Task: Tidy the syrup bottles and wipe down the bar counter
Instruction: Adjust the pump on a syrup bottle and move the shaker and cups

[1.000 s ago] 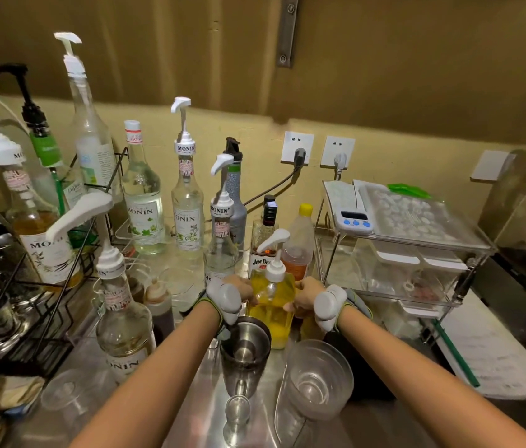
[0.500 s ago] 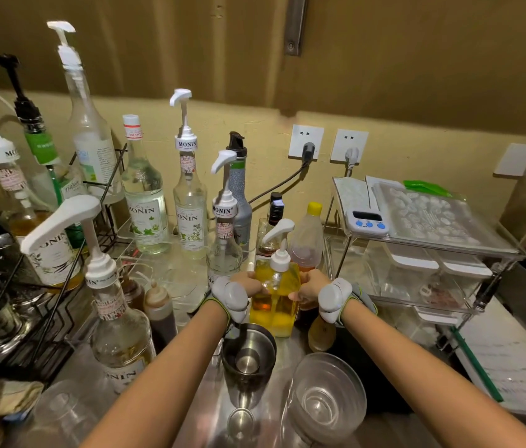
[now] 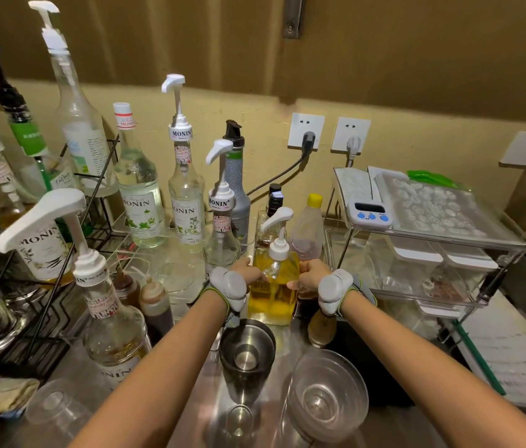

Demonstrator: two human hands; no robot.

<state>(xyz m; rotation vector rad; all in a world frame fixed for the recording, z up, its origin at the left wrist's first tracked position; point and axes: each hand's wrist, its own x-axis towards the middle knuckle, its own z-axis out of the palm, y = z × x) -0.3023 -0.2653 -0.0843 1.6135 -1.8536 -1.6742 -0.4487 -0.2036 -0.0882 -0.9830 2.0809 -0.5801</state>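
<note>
A square bottle of yellow syrup (image 3: 273,294) with a white pump stands on the steel counter (image 3: 190,392) at the centre. My left hand (image 3: 244,270) grips its left side and my right hand (image 3: 309,275) grips its right side; both wrists carry white devices. Behind it stand a clear Monin pump bottle (image 3: 221,240), a dark-capped bottle (image 3: 273,202), a yellow-capped squeeze bottle (image 3: 307,232) and a grey bottle (image 3: 239,195). More Monin bottles (image 3: 143,202) line the wall to the left, and one with a big pump (image 3: 109,321) is near front left.
A steel jigger (image 3: 247,354) and a stack of clear cups (image 3: 326,399) sit just in front of the bottle. A black wire rack (image 3: 45,305) holds bottles at left. A clear two-tier shelf (image 3: 429,250) with a timer (image 3: 369,213) stands right. Two brown squeeze bottles (image 3: 155,305) stand left of my arm.
Both hands have kept their hold on the yellow syrup bottle while the bottle shifted slightly back and right, toward the bottles behind it. The view has moved closer.
</note>
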